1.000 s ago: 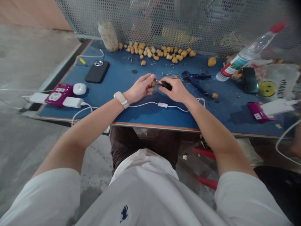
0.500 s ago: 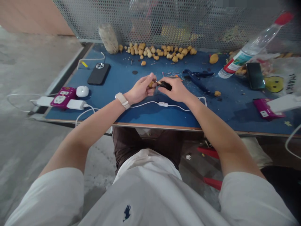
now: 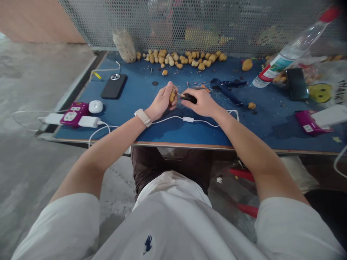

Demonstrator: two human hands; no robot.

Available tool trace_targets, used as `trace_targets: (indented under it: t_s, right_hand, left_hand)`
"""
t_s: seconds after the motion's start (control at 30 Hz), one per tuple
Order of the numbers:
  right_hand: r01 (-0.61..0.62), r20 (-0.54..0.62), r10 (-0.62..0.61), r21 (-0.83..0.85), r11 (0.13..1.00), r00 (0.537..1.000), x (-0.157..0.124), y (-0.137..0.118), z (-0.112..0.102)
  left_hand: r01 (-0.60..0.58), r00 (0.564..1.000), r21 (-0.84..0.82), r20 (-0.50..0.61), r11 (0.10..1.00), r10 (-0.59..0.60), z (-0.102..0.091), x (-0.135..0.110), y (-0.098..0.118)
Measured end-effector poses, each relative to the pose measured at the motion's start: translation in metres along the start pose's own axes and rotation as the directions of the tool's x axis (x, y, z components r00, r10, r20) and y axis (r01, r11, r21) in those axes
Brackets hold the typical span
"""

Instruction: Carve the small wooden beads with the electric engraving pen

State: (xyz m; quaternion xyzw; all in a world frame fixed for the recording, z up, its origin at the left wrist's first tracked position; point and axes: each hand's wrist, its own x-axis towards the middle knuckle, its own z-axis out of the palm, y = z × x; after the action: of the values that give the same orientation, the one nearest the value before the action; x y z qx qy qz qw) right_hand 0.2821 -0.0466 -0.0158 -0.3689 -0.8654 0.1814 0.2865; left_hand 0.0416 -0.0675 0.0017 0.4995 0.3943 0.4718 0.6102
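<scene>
My left hand point(image 3: 163, 101), with a pale band on its wrist, pinches a small yellowish-brown nut-like piece point(image 3: 172, 96) between thumb and fingers. Its surface looks uneven and is partly covered by the fingers. Facing it, my right hand point(image 3: 200, 101) grips a black-handled tool point(image 3: 190, 98) with a brass-coloured collar and a thin metal tip. That tip points left at the piece; whether it touches is too small to tell. Both hands are above the blue tabletop point(image 3: 168, 133). A white cable with an inline switch point(image 3: 188, 119) passes just below them.
Blue-handled pliers point(image 3: 227, 92) lie right of my hands. Several yellowish nut-like pieces point(image 3: 189, 57) line the back, beside a jar point(image 3: 124, 46) and a mesh panel point(image 3: 173, 21). A phone point(image 3: 114, 86) and power strip point(image 3: 74, 115) are left; a bottle point(image 3: 280, 65) and second phone point(image 3: 297, 84) right.
My left hand has turned a little and shifted slightly left, so more of the piece shows. My right hand keeps its hold on the tool. The whole view has shifted slightly.
</scene>
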Motion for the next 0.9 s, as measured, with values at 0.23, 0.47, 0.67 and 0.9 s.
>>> trace_targets:
  t_s: [0.23, 0.47, 0.67, 0.9]
  right_hand:
    - [-0.013, -0.005, 0.013, -0.019, 1.0, 1.0, 0.0, 0.004, 0.002]
    - [-0.047, -0.009, 0.046, -0.034, 0.998, 0.999, 0.0, 0.005, 0.001]
    - [-0.036, -0.014, 0.036, -0.017, 0.999, 0.999, -0.001, 0.004, -0.001]
    - [-0.028, -0.009, 0.027, -0.006, 1.0, 1.0, -0.001, 0.001, -0.002]
  left_hand:
    - [0.143, 0.99, -0.049, 0.02, 0.988, -0.143, 0.001, -0.007, 0.009]
    - [0.16, 0.986, -0.067, 0.059, 0.985, -0.156, 0.0, -0.004, 0.009]
    - [0.15, 0.987, -0.026, 0.058, 0.988, -0.148, 0.001, -0.005, 0.007]
    - [0.11, 0.986, 0.006, 0.125, 0.994, -0.11, -0.002, -0.004, 0.003]
